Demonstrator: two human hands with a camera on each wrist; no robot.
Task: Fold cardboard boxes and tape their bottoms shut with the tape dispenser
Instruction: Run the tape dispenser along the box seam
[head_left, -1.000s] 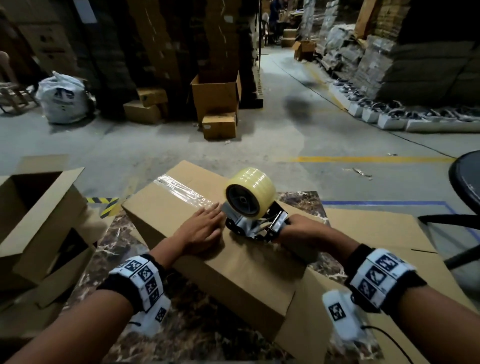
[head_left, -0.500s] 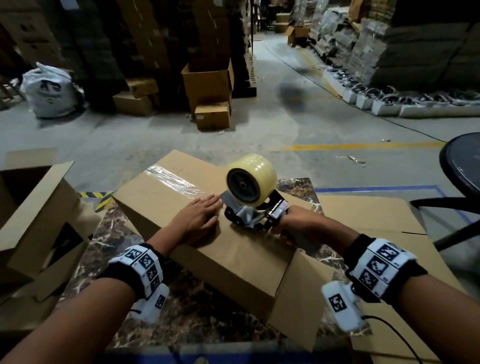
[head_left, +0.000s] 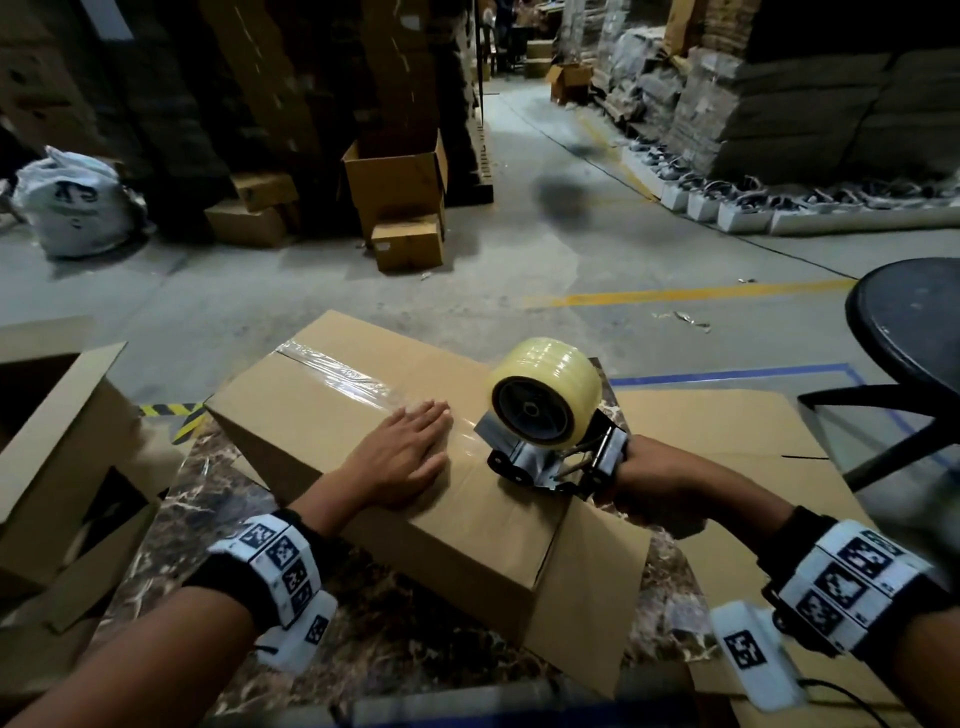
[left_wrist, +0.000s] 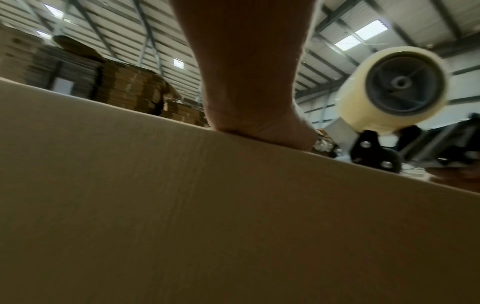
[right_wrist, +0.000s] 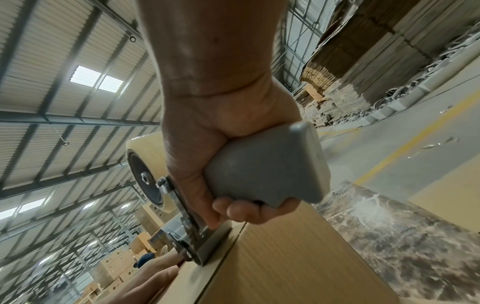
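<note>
Gripping tape dispenser (head_left: 550, 441): right hand (head_left: 652, 486) | left hand (head_left: 400, 457) flat on cardboard box (head_left: 467, 525)

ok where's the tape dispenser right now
In the head view the tape dispenser sits on the cardboard box, right of centre, gripped by the right hand, just right of the flat left hand.

From the head camera we look forward and down over both forearms at the cardboard box (head_left: 395, 431) and the floor beyond. From the left wrist camera we look up along the left hand (left_wrist: 249, 86), very close against the box wall. From the right wrist camera we look up along the right hand (right_wrist: 223, 156). All three views share the tape dispenser (head_left: 545, 415).
</note>
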